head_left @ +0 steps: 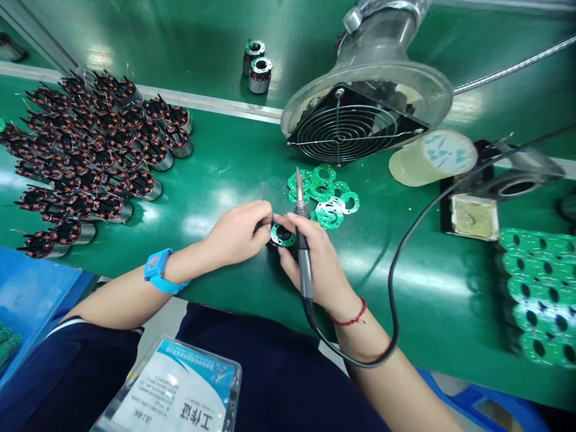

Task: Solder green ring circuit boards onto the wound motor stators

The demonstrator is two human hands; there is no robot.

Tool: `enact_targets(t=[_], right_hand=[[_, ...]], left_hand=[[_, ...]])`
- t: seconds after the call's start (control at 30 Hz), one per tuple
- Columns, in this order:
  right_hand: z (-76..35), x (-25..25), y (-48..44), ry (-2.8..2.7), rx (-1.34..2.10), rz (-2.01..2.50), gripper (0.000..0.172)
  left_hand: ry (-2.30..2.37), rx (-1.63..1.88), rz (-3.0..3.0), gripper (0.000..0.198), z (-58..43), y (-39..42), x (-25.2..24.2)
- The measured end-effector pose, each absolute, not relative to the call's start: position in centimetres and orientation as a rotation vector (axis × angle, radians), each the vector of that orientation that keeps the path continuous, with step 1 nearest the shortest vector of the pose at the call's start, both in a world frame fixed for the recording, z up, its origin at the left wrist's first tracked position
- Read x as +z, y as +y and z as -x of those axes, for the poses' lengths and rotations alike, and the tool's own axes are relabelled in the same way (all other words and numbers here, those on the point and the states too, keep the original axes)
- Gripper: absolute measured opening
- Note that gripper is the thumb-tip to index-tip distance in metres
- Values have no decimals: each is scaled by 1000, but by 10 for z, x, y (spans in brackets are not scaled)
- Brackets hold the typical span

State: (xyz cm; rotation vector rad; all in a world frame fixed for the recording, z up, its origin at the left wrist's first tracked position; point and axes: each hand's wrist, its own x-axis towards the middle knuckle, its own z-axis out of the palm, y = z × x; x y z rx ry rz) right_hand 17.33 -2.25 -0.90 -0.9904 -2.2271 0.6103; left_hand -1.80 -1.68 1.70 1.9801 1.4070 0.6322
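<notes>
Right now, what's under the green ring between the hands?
Through the hole in the green ring only something dark shows, no detail. The rest underneath is covered by the ring itself, the left hand and the right hand.

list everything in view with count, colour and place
soldering iron: one, grey-black, front centre
cable: one, black, looping right
ring-topped stator: one, green top, front centre
loose ring boards: several, green, overlapping, centre
copper-wound stators: dozens, copper and silver, left
board-topped stators: two, green and silver, far centre
fan: one, black, in clear hood
cylinder: one, pale yellow, right
sponge: one, yellow, right
board array: count unclear, green, right edge
bin: one, blue, left edge
bench: one, green, beneath
badge: one, white-blue, bottom
wristband: one, blue, left wrist
bracelet: one, red, right wrist
left hand: one, bare, beside the ring-topped stator
right hand: one, bare, holding the iron
</notes>
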Motion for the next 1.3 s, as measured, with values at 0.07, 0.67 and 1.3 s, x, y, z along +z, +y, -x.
enact_targets(t=[0.07, 0.67, 1.3], right_hand=[[-176, -12, -21, -2170, 542, 1070, 60], [-173, -7, -27, -2203, 379, 910, 62], [-188, -12, -38, -1824, 482, 909, 35]], left_hand=[[1402, 525, -1936, 6, 20, -17, 17], [1187, 752, -1721, 7, 20, -11, 14], [1330, 703, -1674, 15, 21, -7, 18]])
